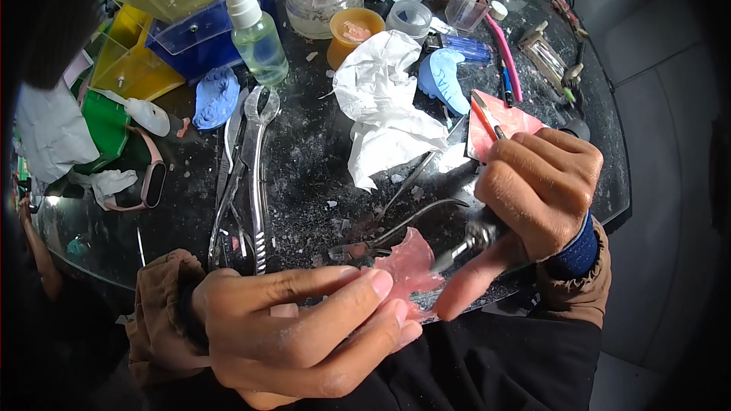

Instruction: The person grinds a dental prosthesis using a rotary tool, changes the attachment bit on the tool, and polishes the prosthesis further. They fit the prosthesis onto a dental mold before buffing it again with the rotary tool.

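My left hand (304, 335), low in the middle, is closed on a thin, translucent pink plate (407, 259) with an irregular edge. My right hand (541, 190) is wrapped round a rotary handpiece (483, 234) with a metal nose; its greyish tip touches or lies very near the plate's right side. The right thumb reaches down to the plate's lower right edge. Just beyond the plate lie curved metal pliers (419, 209). A pink sheet with a blade on it (480, 125) is partly behind my right hand.
Long metal tools (259, 175), crumpled white paper (377, 99), blue dental models (217, 99), a spray bottle (259, 38), an orange cup (354, 34) and coloured trays (183, 46) crowd the black table (297, 236). Another person's arm (42, 251) is at the far left.
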Demonstrator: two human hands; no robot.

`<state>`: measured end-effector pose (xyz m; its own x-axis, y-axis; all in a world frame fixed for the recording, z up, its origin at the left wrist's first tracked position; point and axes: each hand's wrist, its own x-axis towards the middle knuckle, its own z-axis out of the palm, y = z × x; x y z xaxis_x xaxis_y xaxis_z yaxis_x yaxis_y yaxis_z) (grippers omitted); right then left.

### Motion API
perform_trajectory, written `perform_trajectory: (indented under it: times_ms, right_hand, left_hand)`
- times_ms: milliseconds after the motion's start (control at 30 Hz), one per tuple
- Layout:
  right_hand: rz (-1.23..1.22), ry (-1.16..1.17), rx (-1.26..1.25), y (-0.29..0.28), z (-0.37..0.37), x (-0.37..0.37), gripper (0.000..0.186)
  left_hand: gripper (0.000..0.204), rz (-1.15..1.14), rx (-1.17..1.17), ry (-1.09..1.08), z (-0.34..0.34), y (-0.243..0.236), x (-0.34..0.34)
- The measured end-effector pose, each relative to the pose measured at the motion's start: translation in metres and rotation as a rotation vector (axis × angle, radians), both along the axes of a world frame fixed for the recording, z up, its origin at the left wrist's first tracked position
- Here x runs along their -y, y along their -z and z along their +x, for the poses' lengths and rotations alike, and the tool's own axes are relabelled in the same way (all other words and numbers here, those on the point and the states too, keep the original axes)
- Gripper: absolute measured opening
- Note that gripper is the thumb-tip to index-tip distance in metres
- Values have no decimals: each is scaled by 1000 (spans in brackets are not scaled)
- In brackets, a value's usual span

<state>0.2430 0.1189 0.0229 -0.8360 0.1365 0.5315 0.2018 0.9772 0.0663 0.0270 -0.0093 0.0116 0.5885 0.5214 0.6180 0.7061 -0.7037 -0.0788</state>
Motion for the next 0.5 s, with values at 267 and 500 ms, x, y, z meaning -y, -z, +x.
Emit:
perform_trajectory:
  times_ms: [267,500]
  right_hand:
    - [-309,-90,-146,3,4,-2,78]
    - [-367,-239,-53,3,0,6,46]
  left_hand:
    - [26,123,29,174,-3,14,-4]
    - [11,293,158,187,5,25,-12]
